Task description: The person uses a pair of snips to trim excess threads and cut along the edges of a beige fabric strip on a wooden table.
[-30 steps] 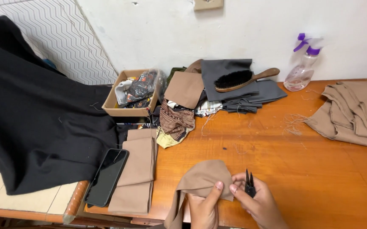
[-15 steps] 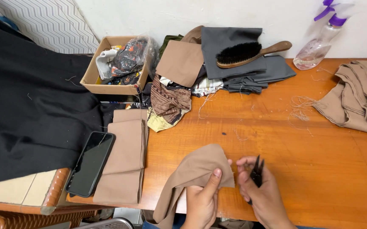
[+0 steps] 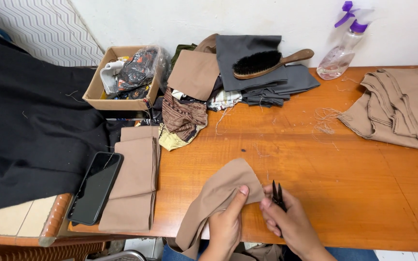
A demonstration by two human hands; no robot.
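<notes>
My left hand (image 3: 227, 226) pinches a tan piece of fabric (image 3: 218, 195) that lies at the near edge of the orange wooden table (image 3: 315, 159) and hangs partly over it. My right hand (image 3: 293, 227) sits just right of the fabric's edge, fingers closed around small black thread snips (image 3: 277, 194) whose blades point up and away from me. The right thumb touches the cloth's right edge close to the left thumb.
Folded tan cloth (image 3: 134, 181) and a black phone (image 3: 95, 187) lie at the left. Black fabric (image 3: 30, 130) drapes beside them. A cardboard box (image 3: 122, 79), grey cloth with a brush (image 3: 267, 63), a spray bottle (image 3: 339, 48) and a tan pile (image 3: 402, 108) line the back.
The view has tilted down and drawn closer. Both hands have stayed on the tan fabric, with the snips still in my right hand.
</notes>
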